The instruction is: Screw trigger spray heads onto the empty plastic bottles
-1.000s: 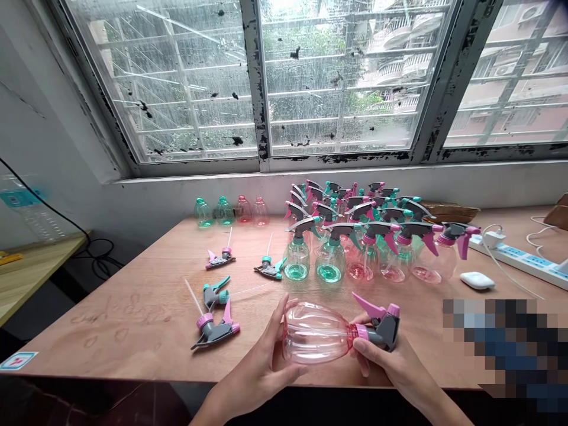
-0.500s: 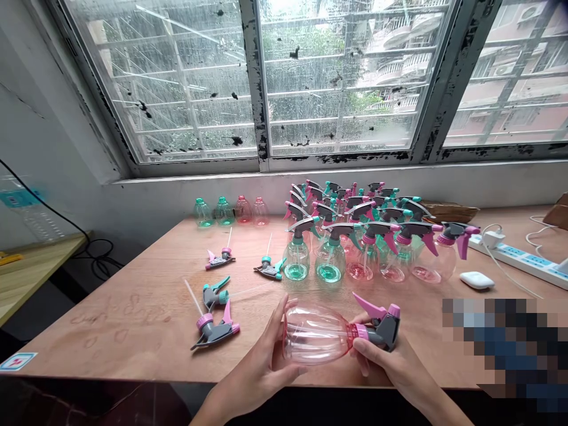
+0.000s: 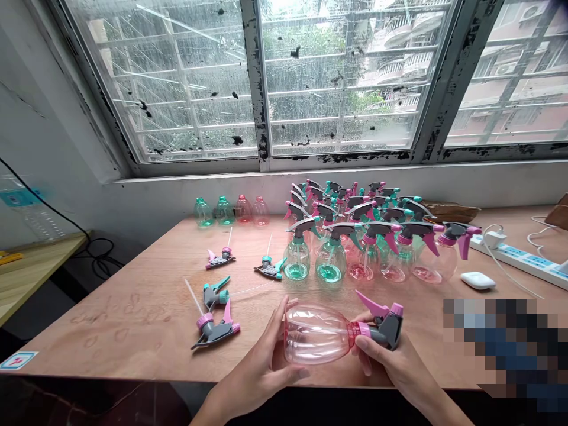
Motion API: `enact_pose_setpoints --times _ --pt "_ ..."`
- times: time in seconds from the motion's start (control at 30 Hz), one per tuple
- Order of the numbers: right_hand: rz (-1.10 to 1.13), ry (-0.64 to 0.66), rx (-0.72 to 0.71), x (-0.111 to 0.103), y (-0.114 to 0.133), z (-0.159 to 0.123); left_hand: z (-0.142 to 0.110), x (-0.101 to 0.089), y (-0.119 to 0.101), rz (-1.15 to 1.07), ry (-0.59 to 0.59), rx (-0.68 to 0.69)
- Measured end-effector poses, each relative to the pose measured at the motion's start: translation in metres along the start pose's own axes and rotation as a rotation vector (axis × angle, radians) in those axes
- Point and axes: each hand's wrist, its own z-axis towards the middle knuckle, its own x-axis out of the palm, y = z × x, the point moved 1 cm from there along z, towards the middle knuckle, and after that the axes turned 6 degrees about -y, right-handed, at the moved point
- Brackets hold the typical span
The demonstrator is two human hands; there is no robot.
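Note:
A clear pink spray bottle point(image 3: 317, 333) lies sideways in the air above the table's front edge, its base to the left. My left hand point(image 3: 266, 361) is wrapped around the base end. At the neck, the fingers and thumb of my right hand point(image 3: 390, 361) close on the pink collar point(image 3: 364, 330) of the grey-and-pink spray head point(image 3: 385, 322). The head sits at the bottle's mouth; how tightly cannot be seen. To the left lie loose spray heads, among them a pink-collared one point(image 3: 215, 325), a teal one point(image 3: 216, 294) and another teal one point(image 3: 269, 267).
Several bottles without heads point(image 3: 224, 212) stand at the back left. Packed rows of spray bottles with heads point(image 3: 331, 260) fill the back middle. A white power strip point(image 3: 528, 260), a small white case point(image 3: 478, 280) and cables are on the right. A pixelated patch covers the lower right.
The bottle and spray head have shifted very slightly right, with the spray head turned a little. Both hands keep their hold, and the things on the table stay put.

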Motion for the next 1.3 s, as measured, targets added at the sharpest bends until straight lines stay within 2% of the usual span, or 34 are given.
enact_pose_setpoints --times 0.2,0.47,0.77,1.0,1.3 --pt "0.005 0.000 0.015 -0.0034 -0.0037 -0.0001 0.0000 0.0007 -0.0004 0.050 -0.022 0.058" --pt "-0.014 0.000 0.020 -0.0020 -0.0004 -0.0003 -0.0005 -0.0016 0.0012 0.033 -0.016 -0.028" --pt "0.024 -0.006 0.007 -0.0012 -0.0016 0.0004 0.0017 0.0004 -0.0008 0.041 -0.024 0.053" --pt "0.018 0.000 -0.002 -0.0003 -0.0034 0.0007 0.0011 -0.0014 -0.0005 -0.040 -0.005 0.023" --pt "0.047 0.014 0.009 -0.0038 -0.0063 0.0014 0.0005 -0.0016 0.0013 -0.002 -0.009 0.082"
